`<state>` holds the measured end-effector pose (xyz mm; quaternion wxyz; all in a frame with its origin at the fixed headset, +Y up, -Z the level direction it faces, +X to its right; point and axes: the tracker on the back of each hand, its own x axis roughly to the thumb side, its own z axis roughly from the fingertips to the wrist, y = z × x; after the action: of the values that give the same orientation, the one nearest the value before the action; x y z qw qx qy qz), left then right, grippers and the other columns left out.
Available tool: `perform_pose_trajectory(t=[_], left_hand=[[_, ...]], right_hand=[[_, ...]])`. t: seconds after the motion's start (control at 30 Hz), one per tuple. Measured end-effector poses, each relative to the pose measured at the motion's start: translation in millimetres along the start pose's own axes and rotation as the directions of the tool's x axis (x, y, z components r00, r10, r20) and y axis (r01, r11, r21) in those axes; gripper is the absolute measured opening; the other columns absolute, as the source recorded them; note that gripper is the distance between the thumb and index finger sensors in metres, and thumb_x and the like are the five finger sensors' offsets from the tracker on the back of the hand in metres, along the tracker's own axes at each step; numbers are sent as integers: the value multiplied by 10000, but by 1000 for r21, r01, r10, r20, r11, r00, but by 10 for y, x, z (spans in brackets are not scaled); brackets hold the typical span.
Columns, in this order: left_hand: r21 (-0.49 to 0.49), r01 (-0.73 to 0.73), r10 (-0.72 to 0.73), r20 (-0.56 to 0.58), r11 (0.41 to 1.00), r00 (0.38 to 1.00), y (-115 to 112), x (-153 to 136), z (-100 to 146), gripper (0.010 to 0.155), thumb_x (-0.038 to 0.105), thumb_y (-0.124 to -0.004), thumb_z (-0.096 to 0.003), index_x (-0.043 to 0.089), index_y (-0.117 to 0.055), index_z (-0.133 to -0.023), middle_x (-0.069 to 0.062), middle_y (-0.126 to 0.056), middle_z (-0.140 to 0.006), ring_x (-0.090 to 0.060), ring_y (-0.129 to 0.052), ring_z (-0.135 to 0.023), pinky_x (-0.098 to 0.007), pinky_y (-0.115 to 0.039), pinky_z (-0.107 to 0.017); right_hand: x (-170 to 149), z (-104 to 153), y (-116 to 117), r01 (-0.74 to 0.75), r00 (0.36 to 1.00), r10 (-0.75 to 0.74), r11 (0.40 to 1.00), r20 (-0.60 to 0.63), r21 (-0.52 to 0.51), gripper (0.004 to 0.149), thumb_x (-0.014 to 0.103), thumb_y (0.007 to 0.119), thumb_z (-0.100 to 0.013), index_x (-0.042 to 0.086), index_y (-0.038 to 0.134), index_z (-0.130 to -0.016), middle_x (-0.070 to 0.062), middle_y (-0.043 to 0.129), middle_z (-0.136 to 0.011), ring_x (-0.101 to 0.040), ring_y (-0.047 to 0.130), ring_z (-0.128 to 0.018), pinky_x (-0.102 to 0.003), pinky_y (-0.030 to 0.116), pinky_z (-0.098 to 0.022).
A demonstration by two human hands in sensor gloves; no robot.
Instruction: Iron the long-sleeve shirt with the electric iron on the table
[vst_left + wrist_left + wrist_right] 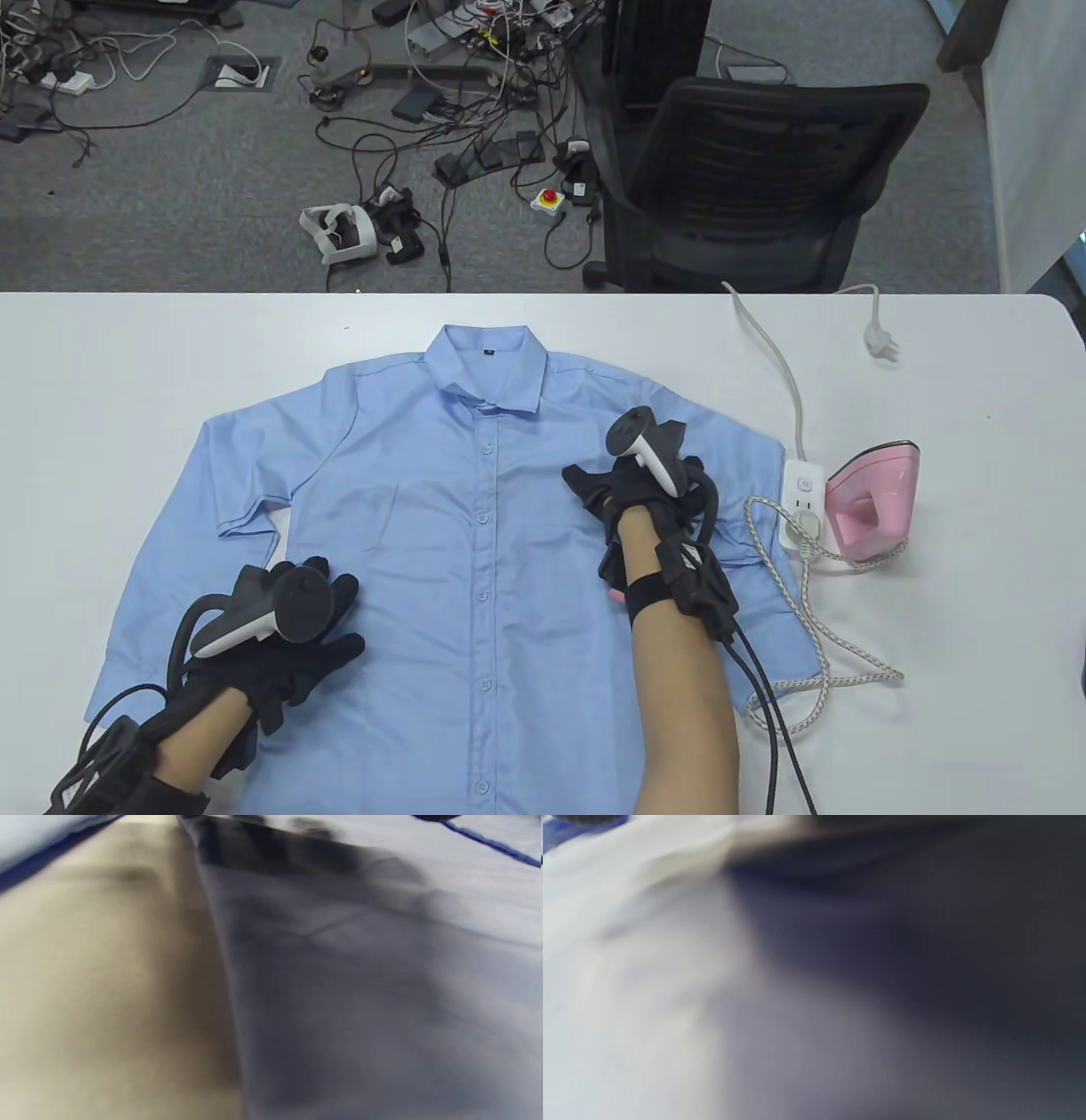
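A light blue long-sleeve shirt [475, 543] lies buttoned and face up on the white table [127, 356], collar toward the far edge. My left hand [314, 628] rests flat on the shirt's lower left front, fingers spread. My right hand [645, 492] lies on the shirt's right chest, thumb stretched left; the tracker hides most of its fingers. A pink electric iron [874, 505] stands on its heel to the right of the shirt, apart from both hands. The left wrist view is a blur of shirt fabric [382, 984] beside bare table [106, 984]. The right wrist view shows only blurred cloth [670, 984].
A white power strip [802, 501] lies between the shirt's right sleeve and the iron. The iron's braided cord [814, 628] loops toward the near right, partly over the sleeve. The strip's loose plug [881, 341] lies near the far edge. A black office chair [755, 187] stands behind the table.
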<state>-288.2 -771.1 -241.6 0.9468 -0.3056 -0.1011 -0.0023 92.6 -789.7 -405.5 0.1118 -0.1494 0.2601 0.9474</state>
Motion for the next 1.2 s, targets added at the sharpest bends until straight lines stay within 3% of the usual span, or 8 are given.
perform_pose_trajectory(t=[0.3,0.43,0.5,0.6,0.73,0.93,1.13,1.2], left_hand=[[190,-47,53,-26,981,998,215,-143,208,736,704,-510,-491,383,-225,-1089,-56,-52,-1196,-381,-106,-1084,-653,-89,-703],[201,-52,59,-25,978,998,213,-156,220,735,703,-509,-491,384,-223,-1088,-52,-47,-1194,-374,-91,-1081,-651,-76,-698],[188,-53,59,-28,981,998,205,-164,228,735,705,-505,-492,386,-217,-1088,-49,-37,-1192,-370,-81,-1080,-650,-70,-697],[187,-70,77,-29,980,997,206,-195,235,736,705,-504,-493,385,-214,-1088,-50,-33,-1191,-371,-74,-1078,-650,-66,-694],[195,-80,87,-28,977,996,214,-216,235,736,706,-504,-492,385,-215,-1087,-49,-31,-1190,-370,-73,-1078,-650,-66,-694],[208,-116,119,-1,971,993,219,-204,247,738,706,-504,-492,384,-212,-1088,-50,-29,-1188,-371,-70,-1076,-651,-66,-693],[199,-122,126,-8,973,992,215,-217,241,737,706,-504,-492,385,-212,-1088,-49,-26,-1187,-370,-68,-1075,-651,-64,-693],[199,-129,132,-6,971,991,217,-221,240,736,706,-505,-491,386,-214,-1087,-49,-26,-1187,-369,-68,-1076,-650,-64,-693]], right_hand=[[597,732,494,-38,989,37,999,143,2,1073,863,548,-230,274,99,-1005,-144,79,-1037,-583,110,-915,-734,337,-574],[765,877,714,-253,957,258,966,135,-56,1036,813,571,-271,265,59,-986,-167,56,-1020,-591,146,-917,-724,378,-588],[707,927,767,-323,934,327,945,144,-55,1022,842,461,-269,266,-13,-967,-171,2,-1007,-587,133,-911,-710,387,-589],[470,1129,798,-338,931,339,941,138,-33,1019,825,515,-263,269,41,-973,-171,41,-1011,-584,167,-913,-706,412,-587],[173,1516,819,-443,886,447,895,126,-61,1016,790,584,-273,180,204,-992,-247,286,-982,-578,470,-860,-603,697,-527],[-313,2124,1012,-615,788,577,752,214,238,1052,790,570,-298,-57,354,-884,-323,586,-813,-444,895,-644,-445,871,-412],[-624,2176,1087,-595,799,556,675,230,435,899,755,604,-283,-41,755,-674,-245,931,-583,-402,1075,-373,-443,940,-234],[-689,2152,1092,-550,829,505,659,239,514,884,748,608,-279,-34,783,-652,-238,950,-560,-400,1079,-359,-444,941,-223]])
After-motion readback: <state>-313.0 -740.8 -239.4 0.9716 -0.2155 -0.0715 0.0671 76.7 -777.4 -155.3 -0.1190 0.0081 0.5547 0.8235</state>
